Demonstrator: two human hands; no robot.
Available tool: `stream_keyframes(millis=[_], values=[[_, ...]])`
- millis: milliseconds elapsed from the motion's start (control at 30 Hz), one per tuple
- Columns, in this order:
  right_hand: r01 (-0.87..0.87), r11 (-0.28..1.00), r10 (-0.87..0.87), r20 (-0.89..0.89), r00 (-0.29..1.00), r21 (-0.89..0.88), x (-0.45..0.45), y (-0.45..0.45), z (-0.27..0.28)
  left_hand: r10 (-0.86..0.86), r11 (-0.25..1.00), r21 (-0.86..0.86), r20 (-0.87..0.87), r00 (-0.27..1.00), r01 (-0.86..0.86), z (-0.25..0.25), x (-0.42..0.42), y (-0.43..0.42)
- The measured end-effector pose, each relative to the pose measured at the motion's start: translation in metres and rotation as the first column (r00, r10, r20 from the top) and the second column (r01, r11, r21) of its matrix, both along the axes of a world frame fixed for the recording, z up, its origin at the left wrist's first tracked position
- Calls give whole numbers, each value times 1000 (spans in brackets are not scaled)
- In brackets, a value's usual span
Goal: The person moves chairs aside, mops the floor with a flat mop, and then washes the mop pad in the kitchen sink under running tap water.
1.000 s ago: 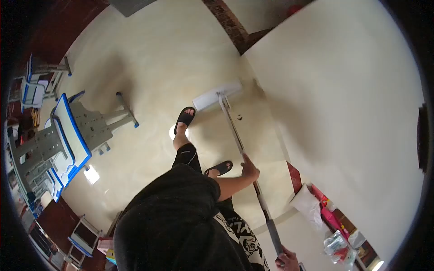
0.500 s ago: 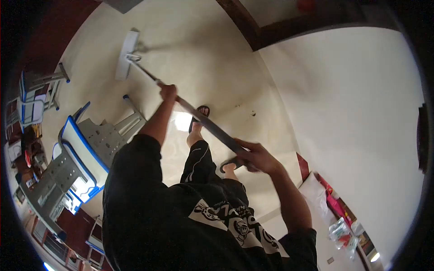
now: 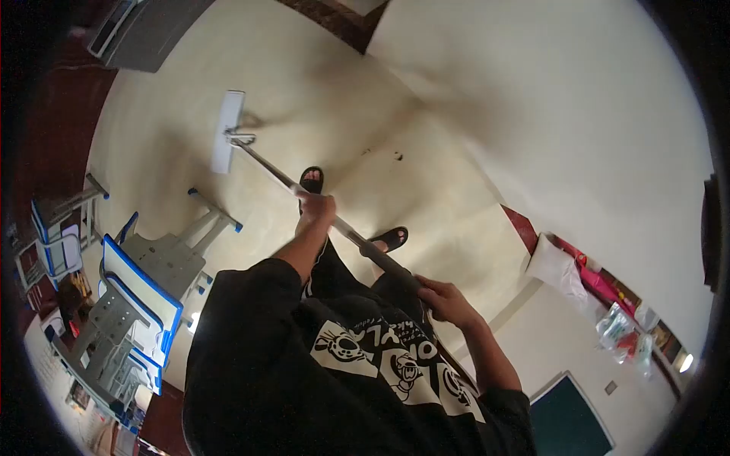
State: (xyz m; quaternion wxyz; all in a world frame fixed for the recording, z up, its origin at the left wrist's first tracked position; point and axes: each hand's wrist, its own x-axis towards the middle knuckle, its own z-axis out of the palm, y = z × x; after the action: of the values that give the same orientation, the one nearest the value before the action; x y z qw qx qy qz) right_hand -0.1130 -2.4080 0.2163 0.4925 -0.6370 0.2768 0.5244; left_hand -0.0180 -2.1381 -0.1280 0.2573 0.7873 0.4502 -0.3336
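Observation:
A flat mop's long pole [image 3: 266,167] runs from the upper left down to my waist. Its pale rectangular head [image 3: 228,131] lies on the light floor [image 3: 304,99]. Around the middle of the pole, my left hand [image 3: 317,209] is closed. My right hand [image 3: 447,302] is wrapped round the dark grip [image 3: 391,266] near the pole's upper end, close to my shirt. My feet in black sandals stand on either side of the pole. A small dark scrap [image 3: 398,156] lies on the floor beyond them.
Desks and chairs with blue edges [image 3: 144,281] stand at the left. A grey cabinet [image 3: 152,38] is at the upper left. The white wall [image 3: 570,114] rises on the right, with plastic bags [image 3: 620,330] and a green board [image 3: 570,418] lower down.
Since the first frame the mop head has swung left, away from the wall side. Between the last two frames it shifts slightly lower in view, and both hands keep their hold while the view turns.

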Motion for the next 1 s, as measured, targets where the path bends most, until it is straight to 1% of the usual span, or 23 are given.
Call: stream_keyframes(millis=[67,100,133,167,200,267,300,400,467,500,533,567,600,633,667,700,733,767,800,833,867,900,1000], values=[[114,991,-116,-34,993,-64,-48,-64,37,-38,998,-46,70,997,41,29,-41,-94],[177,980,-183,-58,981,-94,-78,-97,50,-21,997,-80,-42,999,18,60,-48,-139],[268,957,-276,-69,959,-108,-108,-131,63,-75,990,-117,28,997,78,69,-74,-181],[357,926,-368,-84,926,-123,-138,-158,75,-99,991,-90,18,995,101,76,-96,-222],[381,917,-392,-86,916,-118,-164,-179,91,-123,990,-63,7,992,123,84,-116,-264],[475,843,-514,-119,849,-252,-208,-213,125,-202,978,-62,-69,977,198,108,-154,-336],[518,813,-562,-125,818,-266,-235,-230,140,-255,966,-59,-109,961,250,116,-176,-369],[614,696,-698,-154,699,-372,-294,-256,188,-364,931,-77,-160,918,356,141,-241,-452],[670,613,-772,-136,621,-420,-356,-261,211,-487,865,-201,-114,866,460,173,-290,-486],[675,601,-781,-131,611,-428,-367,-256,225,-564,819,-209,-124,816,534,176,-321,-504],[697,541,-819,-107,564,-470,-369,-249,245,-634,768,-218,-131,762,602,176,-344,-522],[712,482,-853,-86,515,-511,-366,-240,264,-689,720,-292,-189,700,630,191,-350,-536],[711,476,-856,-88,509,-519,-359,-232,279,-738,671,-365,-241,631,646,211,-350,-540],[647,489,-830,-83,551,-585,-346,-226,289,-742,666,-369,-234,628,648,222,-342,-538],[580,494,-802,-83,591,-648,-333,-217,299,-725,667,-478,-241,645,571,232,-336,-534],[604,522,-785,-62,617,-602,-320,-210,306,-708,656,-577,-249,660,486,242,-327,-528],[572,566,-741,-62,669,-594,-301,-203,315,-690,633,-666,-256,677,394,251,-312,-521],[533,611,-691,-65,720,-585,-286,-193,323,-690,631,-667,-248,680,396,256,-298,-510],[594,570,-733,-23,680,-568,-280,-183,331,-639,641,-698,-253,726,320,261,-286,-494],[578,615,-702,-38,712,-537,-271,-176,342,-596,634,-731,-256,761,251,266,-275,-477],[500,651,-636,-50,770,-570,-266,-168,350,-619,612,-743,-237,749,270,272,-262,-457],[419,675,-571,-69,818,-607,-260,-157,359,-578,586,-776,-198,792,234,275,-249,-432],[350,757,-471,-89,878,-552,-213,-118,367,-444,607,-751,-47,895,262,257,-218,-366]])
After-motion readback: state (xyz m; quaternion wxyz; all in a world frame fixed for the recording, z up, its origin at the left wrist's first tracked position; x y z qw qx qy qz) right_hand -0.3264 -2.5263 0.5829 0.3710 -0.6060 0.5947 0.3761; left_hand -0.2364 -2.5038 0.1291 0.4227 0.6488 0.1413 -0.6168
